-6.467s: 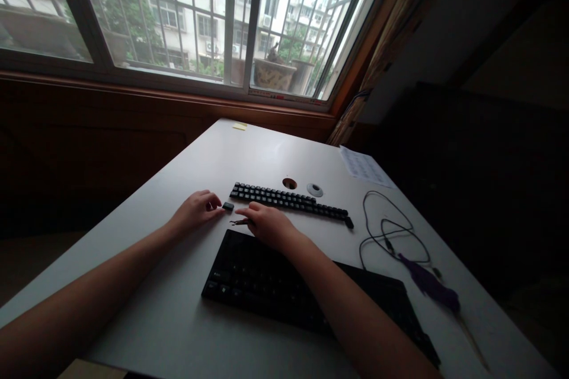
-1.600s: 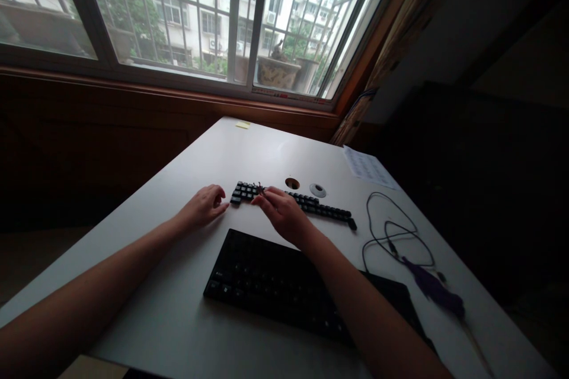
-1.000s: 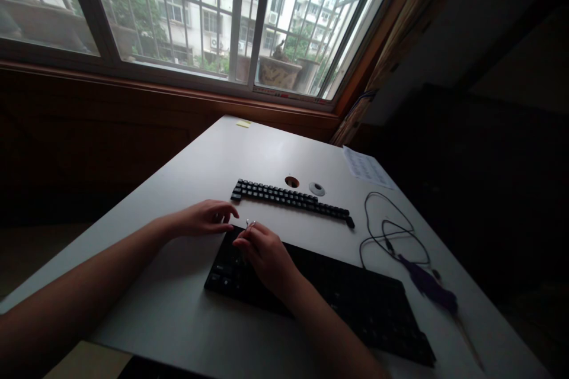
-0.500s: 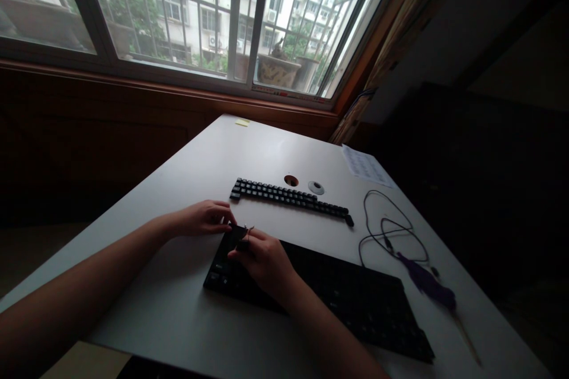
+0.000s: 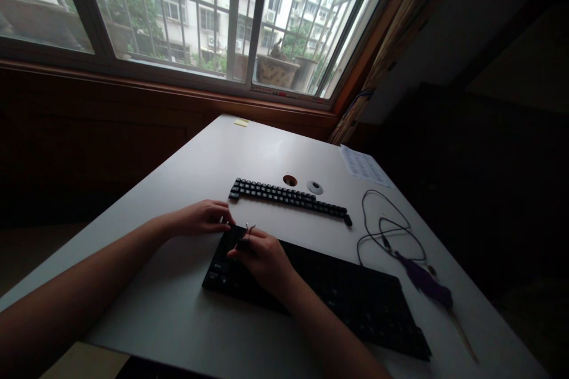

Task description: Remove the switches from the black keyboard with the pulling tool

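Pinching a thin wire tool (image 5: 250,230), prongs pointing away, the right hand (image 5: 265,254) has its grip closed over the left part of the black keyboard (image 5: 349,293); a dark piece (image 5: 243,244) there may be a keycap, though shade obscures it. The left hand (image 5: 207,217) meets the keyboard's far left corner, presumably steadying it; its grip I cannot tell. Loose keycaps (image 5: 276,193) lie in rows beyond on the surface (image 5: 155,249), likely for order.

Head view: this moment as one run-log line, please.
left hand: at keyboard far left corner | right hand: holding pronged tool over keyboard | keycaps: in rows beyond keyboard | cable: looped
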### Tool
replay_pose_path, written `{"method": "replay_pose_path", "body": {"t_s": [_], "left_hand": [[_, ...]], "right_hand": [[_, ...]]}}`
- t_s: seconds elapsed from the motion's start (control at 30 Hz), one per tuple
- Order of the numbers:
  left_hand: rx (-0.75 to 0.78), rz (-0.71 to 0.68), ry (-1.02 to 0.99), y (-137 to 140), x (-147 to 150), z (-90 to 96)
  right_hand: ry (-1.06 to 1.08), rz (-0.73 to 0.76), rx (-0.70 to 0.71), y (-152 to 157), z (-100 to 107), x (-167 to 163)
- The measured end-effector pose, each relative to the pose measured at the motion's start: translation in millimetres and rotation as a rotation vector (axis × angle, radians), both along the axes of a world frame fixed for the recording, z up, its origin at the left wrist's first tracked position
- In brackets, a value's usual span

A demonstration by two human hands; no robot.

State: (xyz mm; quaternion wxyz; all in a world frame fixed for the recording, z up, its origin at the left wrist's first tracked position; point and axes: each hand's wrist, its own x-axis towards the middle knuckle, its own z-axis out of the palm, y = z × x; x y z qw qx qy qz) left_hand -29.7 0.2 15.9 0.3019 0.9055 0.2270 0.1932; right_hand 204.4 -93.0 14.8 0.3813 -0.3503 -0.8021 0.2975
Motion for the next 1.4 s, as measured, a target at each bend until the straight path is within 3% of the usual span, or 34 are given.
{"method": "replay_pose_path", "body": {"t_s": [0.1, 0.4, 0.83, 1.0, 1.2, 1.3, 1.4], "left_hand": [[0.002, 0.001, 0.006, 0.5, -0.5, -1.4], [-0.028, -0.012, -0.014, 1.8, -0.3, -2.6], [-0.011, 0.012, 0.013, 0.5, 0.7, -2.8], [-0.020, 0.008, 0.019, 2.3, 0.1, -5.2], [-0.053, 0.057, -0.016, -1.8, 1.9, 2.0], [-0.112, 0.153, -0.112, -7.4, 8.3, 8.4], [-0.304, 0.195, -0.213, -14.6, 17.0, 12.4]], "right_hand": [[-0.021, 0.001, 0.005, -0.4, 1.0, -1.0], [-0.180, -0.025, 0.209, -6.6, 2.7, -3.3], [0.007, -0.054, 0.002, -1.8, -1.0, 0.3], [0.125, -0.181, -0.051, 3.5, -2.7, 4.3], [0.206, -0.214, -0.071, 8.9, 4.0, 5.4], [0.287, -0.248, -0.091, 8.6, 11.6, 6.2], [0.343, -0.258, -0.094, 7.6, 15.3, 7.7]]}}
